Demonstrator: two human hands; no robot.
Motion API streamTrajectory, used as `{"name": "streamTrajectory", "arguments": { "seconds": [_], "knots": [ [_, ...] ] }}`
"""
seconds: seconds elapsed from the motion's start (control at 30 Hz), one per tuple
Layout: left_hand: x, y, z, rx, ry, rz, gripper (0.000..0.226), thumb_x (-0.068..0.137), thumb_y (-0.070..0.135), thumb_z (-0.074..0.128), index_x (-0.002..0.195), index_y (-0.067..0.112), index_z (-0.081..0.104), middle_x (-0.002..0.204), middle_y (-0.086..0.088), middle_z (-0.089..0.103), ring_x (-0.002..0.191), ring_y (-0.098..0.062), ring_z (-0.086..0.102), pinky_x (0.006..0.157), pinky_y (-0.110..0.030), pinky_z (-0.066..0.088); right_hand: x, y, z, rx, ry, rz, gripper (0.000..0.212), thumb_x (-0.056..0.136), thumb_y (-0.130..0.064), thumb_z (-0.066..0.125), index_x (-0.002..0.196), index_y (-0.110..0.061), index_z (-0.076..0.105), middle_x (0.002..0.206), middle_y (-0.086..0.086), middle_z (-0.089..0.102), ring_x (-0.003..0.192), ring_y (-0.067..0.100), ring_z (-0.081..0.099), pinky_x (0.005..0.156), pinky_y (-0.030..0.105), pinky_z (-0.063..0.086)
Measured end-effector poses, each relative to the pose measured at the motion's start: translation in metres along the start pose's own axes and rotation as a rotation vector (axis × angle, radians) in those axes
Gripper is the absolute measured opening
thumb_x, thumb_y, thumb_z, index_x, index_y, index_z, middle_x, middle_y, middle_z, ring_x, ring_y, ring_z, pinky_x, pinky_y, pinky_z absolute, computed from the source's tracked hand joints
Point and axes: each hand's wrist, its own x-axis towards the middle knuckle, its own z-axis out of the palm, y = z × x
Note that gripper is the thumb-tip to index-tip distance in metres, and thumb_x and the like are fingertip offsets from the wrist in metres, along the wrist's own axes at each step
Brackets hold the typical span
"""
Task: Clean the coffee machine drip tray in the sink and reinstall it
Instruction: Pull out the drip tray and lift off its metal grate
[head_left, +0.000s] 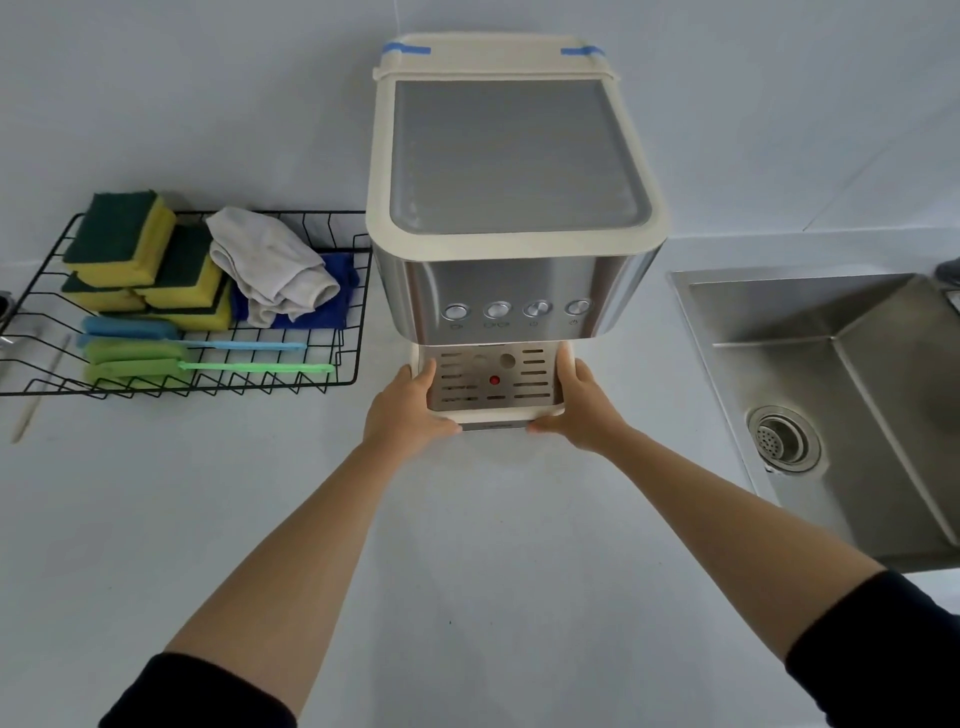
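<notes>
A cream and steel coffee machine (511, 208) stands at the back of the white counter. At its base sits the drip tray (493, 410), cream-rimmed with a slotted metal grate and a red float. My left hand (408, 410) grips the tray's left side, fingers over the rim and thumb under the front edge. On the tray's right side my right hand (582, 410) holds it the same way. The steel sink (852, 322) with its round drain (784, 439) lies to the right.
A black wire rack (332, 358) on the left holds yellow-green sponges (140, 254), a grey cloth (270, 265), a blue cloth (337, 296) and long-handled brushes (208, 358). A thin stick (39, 400) lies on the counter by the rack.
</notes>
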Motion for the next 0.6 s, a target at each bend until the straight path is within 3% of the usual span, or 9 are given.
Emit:
{"name": "streamTrajectory", "arguments": {
  "seconds": [0.2, 0.6],
  "knots": [
    [-0.018, -0.001, -0.004, 0.045, 0.043, 0.049, 0.091, 0.070, 0.036, 0.073, 0.144, 0.017, 0.023, 0.119, -0.007, 0.049, 0.109, -0.026, 0.053, 0.086, -0.033, 0.045, -0.018, 0.001, 0.007, 0.020, -0.006, 0.018, 0.113, 0.073, -0.018, 0.076, 0.146, -0.014, -0.010, 0.137, 0.011, 0.030, 0.118, 0.027, 0.042, 0.090, 0.034, 0.047],
    [-0.083, -0.007, 0.002, 0.091, 0.051, 0.122, 0.091, 0.070, 0.042, 0.072, 0.144, 0.018, 0.023, 0.122, -0.004, 0.048, 0.108, -0.022, 0.054, 0.085, -0.031, 0.047, -0.088, 0.003, 0.022, 0.026, 0.025, -0.024, 0.112, 0.072, -0.017, 0.076, 0.146, -0.020, -0.007, 0.137, 0.008, 0.030, 0.122, 0.022, 0.042, 0.100, 0.033, 0.044]
  ]
}}
